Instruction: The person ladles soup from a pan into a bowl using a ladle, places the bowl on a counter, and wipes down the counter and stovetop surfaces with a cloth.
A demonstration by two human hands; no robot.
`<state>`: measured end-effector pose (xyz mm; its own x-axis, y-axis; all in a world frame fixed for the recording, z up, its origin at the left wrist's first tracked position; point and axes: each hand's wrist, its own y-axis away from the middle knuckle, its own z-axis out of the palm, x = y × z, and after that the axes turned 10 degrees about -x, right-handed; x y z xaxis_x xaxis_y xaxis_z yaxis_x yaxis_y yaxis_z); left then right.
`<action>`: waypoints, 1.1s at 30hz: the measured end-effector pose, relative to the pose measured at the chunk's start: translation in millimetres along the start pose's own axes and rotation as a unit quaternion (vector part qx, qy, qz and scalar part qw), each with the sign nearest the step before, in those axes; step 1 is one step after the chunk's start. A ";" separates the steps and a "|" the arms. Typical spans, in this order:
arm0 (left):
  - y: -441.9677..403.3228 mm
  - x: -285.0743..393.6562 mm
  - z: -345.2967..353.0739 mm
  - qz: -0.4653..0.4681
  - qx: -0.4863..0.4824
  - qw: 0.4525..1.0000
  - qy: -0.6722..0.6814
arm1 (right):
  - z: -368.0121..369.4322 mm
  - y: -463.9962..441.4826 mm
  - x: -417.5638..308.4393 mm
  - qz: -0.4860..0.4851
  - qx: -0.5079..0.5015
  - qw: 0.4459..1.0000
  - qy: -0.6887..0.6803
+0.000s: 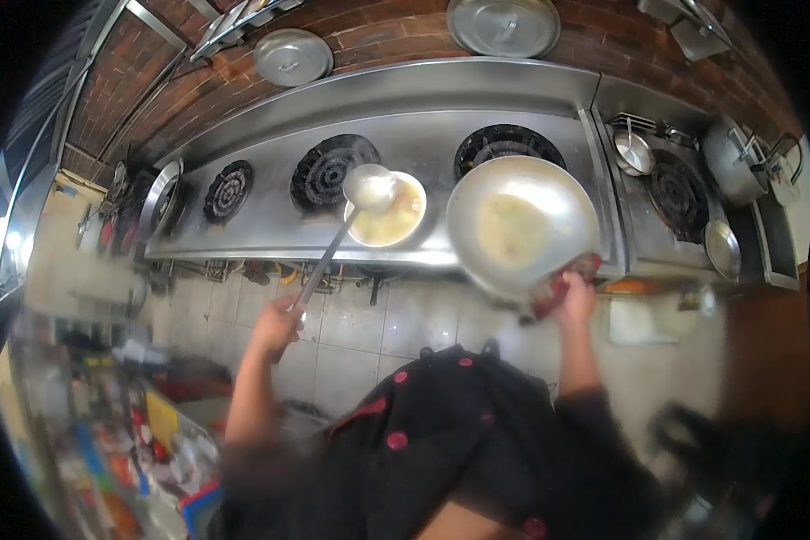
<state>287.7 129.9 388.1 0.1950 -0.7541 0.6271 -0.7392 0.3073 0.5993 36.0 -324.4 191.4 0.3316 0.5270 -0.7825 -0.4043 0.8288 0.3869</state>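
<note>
My left hand (279, 326) is closed around the long handle of a ladle (367, 186), whose bowl is over the rim of a white bowl (422, 220). Pale yellowish soup (391, 225) with pieces in it fills much of that bowl, which stands on the steel stove top. In my right hand (576, 301) is a wide metal wok (562, 211), gripped at its near right edge through a dark red cloth (553, 286). Some cloudy liquid with bits (513, 229) lies in the wok. The wok is in front of the right burner, partly covering it.
Black burners (333, 171) line the steel stove (261, 229). Metal lids (292, 58) hang on the brick wall behind. On the right stand a small pan (634, 155) and a tall pot (733, 160). Blurred coloured items (144, 432) fill the lower left. Tiled floor (351, 333) lies below.
</note>
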 end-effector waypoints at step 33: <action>-107.8 56.5 159.3 0.269 0.068 0.958 -0.070 | 71.4 -193.7 10.3 0.058 -0.113 0.991 -0.042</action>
<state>275.8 -38.3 279.6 -0.3194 -0.5806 0.7489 -0.7875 0.6023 0.1311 178.5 -466.0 143.3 0.3373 0.6382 -0.6921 -0.6208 0.7035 0.3461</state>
